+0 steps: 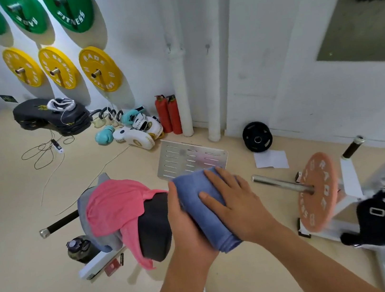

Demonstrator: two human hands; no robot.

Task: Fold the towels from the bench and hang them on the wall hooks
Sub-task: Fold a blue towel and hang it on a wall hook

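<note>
A folded blue towel (203, 209) lies between my two hands, just right of the black bench pad (156, 228). My left hand (185, 222) holds its left edge, thumb on top and fingers hidden beneath. My right hand (234, 202) presses flat on the towel with straight, spread fingers. A pink towel (115, 205) is draped loosely over the pad's far end, with a grey towel (86, 219) under it. Two small wall hooks (168, 48) (207, 47) are on the white wall ahead; both look bare.
A barbell sleeve (282, 183) with a pink plate (317, 192) juts out on the right. Further off stand a perforated metal plate (190, 157), two fire extinguishers (168, 114), boxing gloves (133, 127), floor cables (45, 153) and a black plate (257, 137). A dark bottle (79, 249) stands below the bench.
</note>
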